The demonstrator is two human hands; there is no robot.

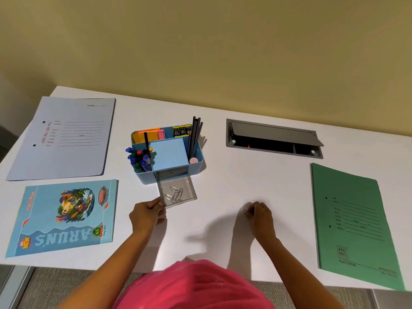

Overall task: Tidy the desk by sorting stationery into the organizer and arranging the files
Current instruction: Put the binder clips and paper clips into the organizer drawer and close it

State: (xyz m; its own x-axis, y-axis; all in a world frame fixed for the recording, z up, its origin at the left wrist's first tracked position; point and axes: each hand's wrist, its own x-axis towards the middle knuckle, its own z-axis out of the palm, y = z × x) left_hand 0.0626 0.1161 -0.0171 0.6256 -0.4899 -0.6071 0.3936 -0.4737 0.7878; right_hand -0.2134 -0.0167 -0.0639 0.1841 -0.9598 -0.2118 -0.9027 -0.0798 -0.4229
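Note:
A blue desk organizer (196, 162) stands mid-desk, holding pens, black pencils, sticky notes and staple boxes. Its clear drawer (189, 192) is pulled out toward me, with a few paper clips (175, 194) inside. My left hand (146, 216) pinches the drawer's front left corner. To the right, my right hand (260, 217) rests on the desk, its fingers curled over a small paper clip (246, 212). A pale blue file (64, 137) lies at the back left, a blue notebook (64, 217) in front of it, and a green file (354, 226) at the right.
A grey cable hatch (274, 138) with its lid raised is set into the white desk (223, 175) behind my right hand. A yellow wall runs along the desk's far edge. The green file's corner overhangs the front edge.

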